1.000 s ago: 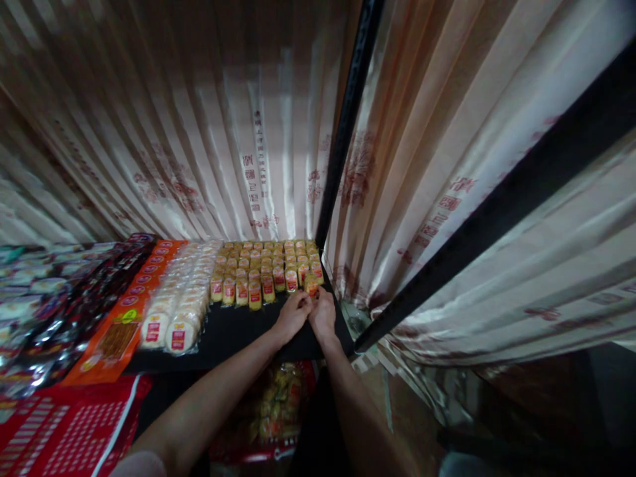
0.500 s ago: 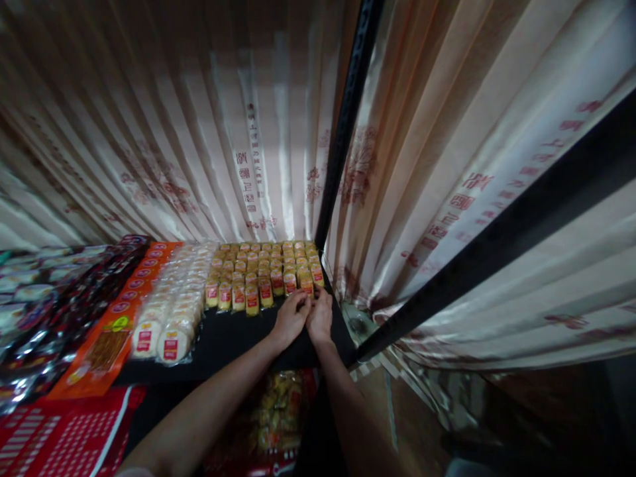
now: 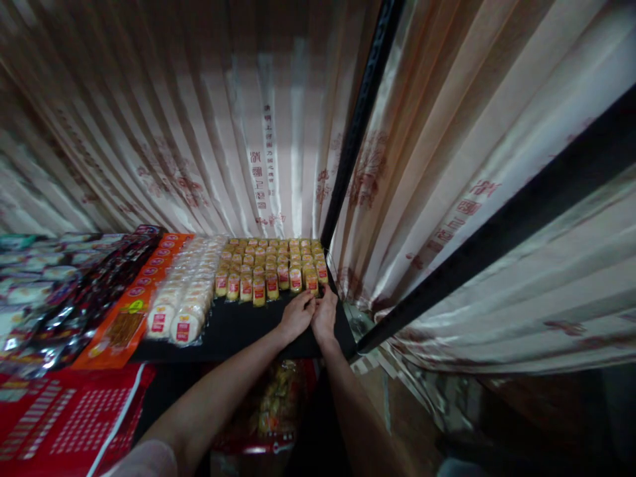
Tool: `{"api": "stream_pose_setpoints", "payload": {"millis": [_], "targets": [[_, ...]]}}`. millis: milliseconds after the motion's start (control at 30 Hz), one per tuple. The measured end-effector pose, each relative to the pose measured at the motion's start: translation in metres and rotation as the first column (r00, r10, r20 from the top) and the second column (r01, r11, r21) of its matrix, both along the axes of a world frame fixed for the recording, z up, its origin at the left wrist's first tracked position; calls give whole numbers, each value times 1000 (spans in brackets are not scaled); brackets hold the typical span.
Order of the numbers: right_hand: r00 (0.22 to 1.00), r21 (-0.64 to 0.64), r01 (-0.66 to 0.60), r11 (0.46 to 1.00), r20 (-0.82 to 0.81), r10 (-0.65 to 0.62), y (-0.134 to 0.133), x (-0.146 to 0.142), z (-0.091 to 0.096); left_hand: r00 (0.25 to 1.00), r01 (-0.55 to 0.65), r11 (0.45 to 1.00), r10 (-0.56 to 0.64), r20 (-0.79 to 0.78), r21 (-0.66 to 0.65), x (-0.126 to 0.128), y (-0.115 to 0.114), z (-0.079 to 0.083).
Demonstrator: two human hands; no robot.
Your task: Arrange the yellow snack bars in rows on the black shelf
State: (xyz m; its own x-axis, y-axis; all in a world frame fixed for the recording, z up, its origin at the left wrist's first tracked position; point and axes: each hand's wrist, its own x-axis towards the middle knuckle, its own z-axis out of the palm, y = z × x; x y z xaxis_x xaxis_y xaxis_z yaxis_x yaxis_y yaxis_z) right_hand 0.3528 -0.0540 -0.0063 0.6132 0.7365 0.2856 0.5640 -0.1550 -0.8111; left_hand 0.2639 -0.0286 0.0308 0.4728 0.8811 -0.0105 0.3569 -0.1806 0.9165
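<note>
My left hand (image 3: 296, 317) and my right hand (image 3: 324, 314) rest side by side on the black shelf (image 3: 243, 326), just in front of the rows of small yellow packets with red labels (image 3: 271, 265). Their fingertips meet at the front right packets, near one packet (image 3: 312, 283). Both hands have their fingers curled together; whether anything is held between them is hidden.
Round white wrapped cakes (image 3: 183, 301) lie left of the yellow packets, then an orange packet strip (image 3: 134, 308) and dark shiny bags (image 3: 59, 298). A red printed sheet (image 3: 64, 417) lies at lower left. Cream curtains (image 3: 447, 172) and black shelf posts (image 3: 360, 126) surround the shelf.
The camera has shifted a little, moving the scene slightly right. My hands stay together at the front right packets, with the right hand now a bit further forward.
</note>
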Motion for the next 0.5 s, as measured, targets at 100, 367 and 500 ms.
{"api": "stream_pose_setpoints", "payload": {"millis": [100, 367, 500], "targets": [[1000, 1, 1, 1000, 14, -1, -10, -10, 4, 1000, -14, 1000, 14, 5, 27, -6, -7, -1], [992, -112, -65, 992, 104, 77, -43, -49, 7, 986, -73, 995, 84, -148, 73, -39, -41, 4], [974, -166, -160, 973, 136, 183, -63, -73, 9, 974, -78, 993, 94, -207, 85, -64, -56, 0]]}}
